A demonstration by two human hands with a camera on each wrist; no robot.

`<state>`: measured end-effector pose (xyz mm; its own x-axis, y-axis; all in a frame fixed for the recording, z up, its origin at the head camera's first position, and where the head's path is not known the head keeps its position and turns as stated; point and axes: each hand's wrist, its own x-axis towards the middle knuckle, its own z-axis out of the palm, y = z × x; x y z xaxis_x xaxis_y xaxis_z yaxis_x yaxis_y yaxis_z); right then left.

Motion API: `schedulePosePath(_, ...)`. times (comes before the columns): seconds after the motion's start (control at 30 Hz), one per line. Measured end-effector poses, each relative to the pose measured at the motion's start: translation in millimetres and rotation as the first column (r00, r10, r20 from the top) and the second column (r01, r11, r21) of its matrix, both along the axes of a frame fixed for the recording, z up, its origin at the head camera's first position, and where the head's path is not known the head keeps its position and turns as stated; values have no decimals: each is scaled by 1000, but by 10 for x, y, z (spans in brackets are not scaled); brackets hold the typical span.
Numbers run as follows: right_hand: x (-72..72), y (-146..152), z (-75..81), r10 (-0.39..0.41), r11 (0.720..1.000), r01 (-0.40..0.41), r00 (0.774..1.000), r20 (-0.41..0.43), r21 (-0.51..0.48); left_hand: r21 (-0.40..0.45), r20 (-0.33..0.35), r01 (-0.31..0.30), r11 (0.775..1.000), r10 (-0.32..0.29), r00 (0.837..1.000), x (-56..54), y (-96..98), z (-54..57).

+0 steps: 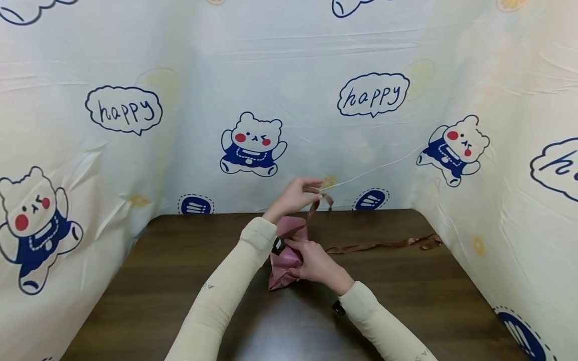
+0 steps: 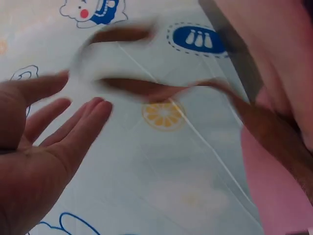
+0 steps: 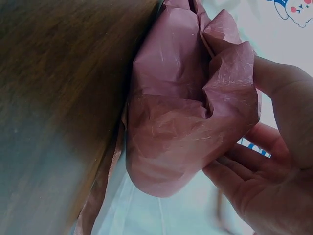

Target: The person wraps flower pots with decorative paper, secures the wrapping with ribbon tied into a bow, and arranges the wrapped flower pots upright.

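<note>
A pink paper-wrapped bundle (image 1: 281,275) stands on the table, its top gathered into folds. My right hand (image 1: 316,263) pinches those folds from the right side; the right wrist view shows thumb and fingers (image 3: 281,171) at the crumpled neck of the bundle (image 3: 166,142). A brown ribbon (image 1: 375,246) trails from the bundle rightward over the table. Its other end curls in the air by my left hand (image 1: 295,195), raised above and behind the bundle. In the left wrist view that hand (image 2: 54,147) has its fingers extended, and the blurred ribbon (image 2: 142,89) is apart from them.
The dark wooden table (image 1: 180,281) is enclosed at the back and sides by a pale curtain (image 1: 307,75) printed with bears and lettering. The ribbon's far end lies crumpled close to the table's right edge.
</note>
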<state>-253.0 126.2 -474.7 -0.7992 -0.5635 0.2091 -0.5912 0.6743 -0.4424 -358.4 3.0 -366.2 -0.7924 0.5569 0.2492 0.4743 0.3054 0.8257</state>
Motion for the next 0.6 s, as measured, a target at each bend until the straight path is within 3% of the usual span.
schedulePosePath(0.13,-4,-5,3,7,1000,-7,1000,-27,4,-79,-48,73,994,-77,996,38,-142,-110)
schedulePosePath(0.27,0,-24,1,9,1000,-8,999,-35,7,-138,-140,63,988,-83,987,246,-391,-250)
schedulePosePath(0.4,8,-25,4,5,1000,-5,1000,-31,-12,-123,-203,-30,992,5,979,536,-634,-501)
schedulePosePath(0.5,21,-14,10,-5,1000,4,1000,-27,-26,-64,-193,-104,993,89,977,738,-757,-743)
schedulePosePath(0.6,35,-1,1,-18,999,17,1000,-24,-27,-16,-151,-131,991,127,980,904,-825,-954)
